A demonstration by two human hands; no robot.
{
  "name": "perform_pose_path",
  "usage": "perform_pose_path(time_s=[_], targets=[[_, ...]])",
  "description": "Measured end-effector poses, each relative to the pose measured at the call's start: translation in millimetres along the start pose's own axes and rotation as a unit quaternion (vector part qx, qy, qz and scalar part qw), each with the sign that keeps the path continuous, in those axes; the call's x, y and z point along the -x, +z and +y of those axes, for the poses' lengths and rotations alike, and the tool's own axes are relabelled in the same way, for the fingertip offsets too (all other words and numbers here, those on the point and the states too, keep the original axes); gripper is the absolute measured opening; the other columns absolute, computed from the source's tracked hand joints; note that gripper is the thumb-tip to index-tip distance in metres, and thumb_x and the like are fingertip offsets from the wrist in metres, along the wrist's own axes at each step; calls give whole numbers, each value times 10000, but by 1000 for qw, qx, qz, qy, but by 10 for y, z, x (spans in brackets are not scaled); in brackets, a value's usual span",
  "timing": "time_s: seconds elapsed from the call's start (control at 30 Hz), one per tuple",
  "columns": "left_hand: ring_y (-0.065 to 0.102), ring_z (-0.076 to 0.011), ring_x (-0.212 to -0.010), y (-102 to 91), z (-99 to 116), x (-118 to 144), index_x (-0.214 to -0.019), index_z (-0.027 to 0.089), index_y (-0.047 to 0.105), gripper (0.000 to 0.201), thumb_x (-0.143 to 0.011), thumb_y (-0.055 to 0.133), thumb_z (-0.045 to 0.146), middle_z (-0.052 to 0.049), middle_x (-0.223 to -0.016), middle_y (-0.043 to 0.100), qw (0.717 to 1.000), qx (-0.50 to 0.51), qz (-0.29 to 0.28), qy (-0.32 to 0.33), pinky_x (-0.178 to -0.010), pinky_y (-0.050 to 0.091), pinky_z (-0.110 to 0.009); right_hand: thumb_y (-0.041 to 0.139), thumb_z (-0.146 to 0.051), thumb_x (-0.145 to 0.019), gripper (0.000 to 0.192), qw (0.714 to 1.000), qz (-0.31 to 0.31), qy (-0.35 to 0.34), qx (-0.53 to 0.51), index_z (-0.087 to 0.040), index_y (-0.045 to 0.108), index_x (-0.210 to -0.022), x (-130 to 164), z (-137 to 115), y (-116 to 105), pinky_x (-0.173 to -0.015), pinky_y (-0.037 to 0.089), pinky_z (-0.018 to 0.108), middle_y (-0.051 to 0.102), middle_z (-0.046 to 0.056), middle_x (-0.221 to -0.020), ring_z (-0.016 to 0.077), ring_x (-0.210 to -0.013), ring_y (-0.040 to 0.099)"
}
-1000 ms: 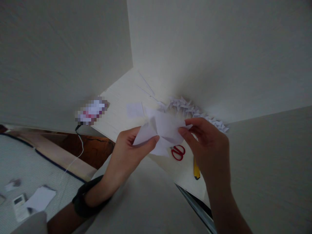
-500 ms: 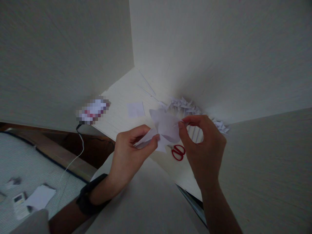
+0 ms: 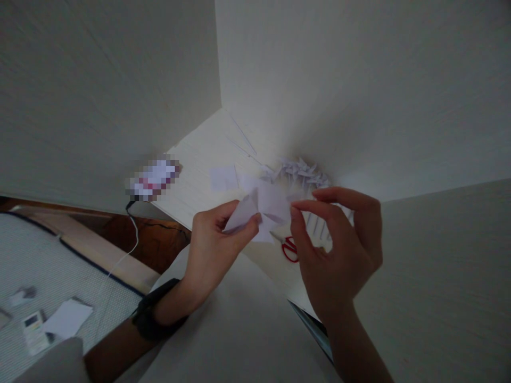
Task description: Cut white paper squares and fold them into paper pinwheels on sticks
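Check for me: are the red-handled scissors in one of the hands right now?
No: the red-handled scissors lie on the white desk, while the left hand pinches the folded white paper.
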State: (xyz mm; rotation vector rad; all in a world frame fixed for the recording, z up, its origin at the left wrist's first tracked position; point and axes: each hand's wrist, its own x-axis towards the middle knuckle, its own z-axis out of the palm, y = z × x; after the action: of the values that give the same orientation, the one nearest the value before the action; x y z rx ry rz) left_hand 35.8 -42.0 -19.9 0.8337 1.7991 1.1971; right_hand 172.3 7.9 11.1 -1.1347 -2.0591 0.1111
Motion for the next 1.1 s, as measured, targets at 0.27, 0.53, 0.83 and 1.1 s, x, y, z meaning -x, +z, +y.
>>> perform_pose_path(time_s=[0.27,0.53,0.83,1.1], targets=[[455,-112,-535,8,20,7,-575,181,576,205,-733,655,286,43,-560,502,999,6,25,30,-470,356,-198,667,-249,-846,51,998,-21,-38,43,-276,624,-842,161,-73,178,-843,340,421,656,27,-951,228,-884,612],[508,-121,-553,25,14,17,-600,162,617,203,-699,699,319,31,-579,562,996,76,28,-25,-495,418,-206,659,-207,-857,89,998,-2,-45,42,-284,647,-901,207,-69,215,-819,316,404,693,12,-945,203,-832,631],[547,-126,-562,38,-33,18,-643,153,667,189,-695,722,326,23,-602,616,993,99,58,-28,-507,443,-209,556,-123,-897,239,997,-42,-35,49,-292,619,-1054,288,-179,221,-828,281,414,697,31,-1064,205,-864,633],[534,-112,-538,71,-31,10,-625,140,683,189,-686,727,313,22,-578,616,991,110,75,-16,-484,436,-190,495,-59,-907,249,998,-56,-23,24,-173,602,-1100,348,-272,252,-823,299,414,690,94,-1041,211,-883,620]])
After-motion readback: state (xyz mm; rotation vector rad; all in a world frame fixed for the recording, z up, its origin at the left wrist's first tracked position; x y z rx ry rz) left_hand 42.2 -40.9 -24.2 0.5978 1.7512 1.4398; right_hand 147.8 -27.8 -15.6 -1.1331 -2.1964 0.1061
